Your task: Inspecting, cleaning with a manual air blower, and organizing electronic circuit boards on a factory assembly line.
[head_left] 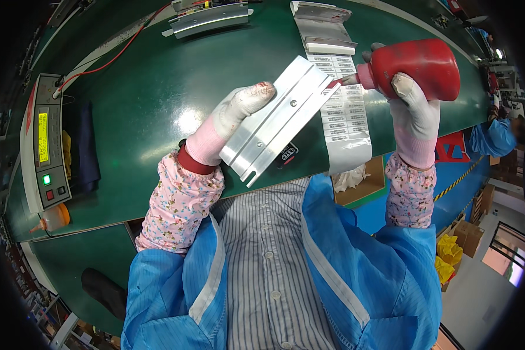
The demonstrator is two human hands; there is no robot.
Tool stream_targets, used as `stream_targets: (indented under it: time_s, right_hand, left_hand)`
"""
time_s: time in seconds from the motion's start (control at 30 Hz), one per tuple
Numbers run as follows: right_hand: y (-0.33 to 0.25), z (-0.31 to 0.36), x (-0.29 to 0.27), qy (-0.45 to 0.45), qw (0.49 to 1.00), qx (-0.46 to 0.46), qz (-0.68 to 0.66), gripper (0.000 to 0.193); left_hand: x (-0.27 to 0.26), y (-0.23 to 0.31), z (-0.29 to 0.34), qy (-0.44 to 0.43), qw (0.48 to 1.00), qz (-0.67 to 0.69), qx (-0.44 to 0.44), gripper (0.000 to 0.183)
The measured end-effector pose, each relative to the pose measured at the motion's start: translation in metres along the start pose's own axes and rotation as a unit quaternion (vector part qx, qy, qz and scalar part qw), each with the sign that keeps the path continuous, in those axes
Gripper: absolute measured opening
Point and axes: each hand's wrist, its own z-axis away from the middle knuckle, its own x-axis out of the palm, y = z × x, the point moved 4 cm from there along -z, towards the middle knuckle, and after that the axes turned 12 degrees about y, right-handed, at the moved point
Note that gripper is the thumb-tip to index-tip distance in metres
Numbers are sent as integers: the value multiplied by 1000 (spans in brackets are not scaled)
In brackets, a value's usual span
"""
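Observation:
My left hand, in a white glove with a pink cuff, is closed on a silver metal bracket. The bracket is tilted above the green bench and carries a few screws; the thumb lies over its upper left edge and the other fingers are hidden beneath. My right hand, gloved the same way, grips a red squeeze bottle lying on its side. The bottle's nozzle points left and its red tip meets the bracket's right edge, or nearly so; I cannot tell whether they touch. Red stains mark the left thumb.
A label sheet runs under the nozzle, with another metal bracket at its far end. A further bracket lies at the back. On the left stand a tester with a lit display and an orange-capped bottle. An open carton sits below the bench edge.

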Motion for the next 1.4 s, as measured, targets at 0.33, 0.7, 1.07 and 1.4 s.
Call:
stream_targets:
  time_s: [0.33, 0.7, 1.07, 1.4]
  right_hand:
    - [41, -41, -84, 196, 945, 191, -179, 47]
    - [6, -38, -258, 98, 758, 177, 620, 45]
    - [2, -46, -101, 57, 778, -241, 577, 54]
    - [90, -110, 172, -52, 920, -162, 354, 33]
  left_hand:
    - [17, 18, 12, 82, 987, -8, 138, 46]
    - [11, 19, 6, 208, 949, -123, 203, 56]
    - [-19, 66, 43, 272, 854, -433, 92, 65]
    - [-24, 151, -73, 291, 456, -771, 336, 48]
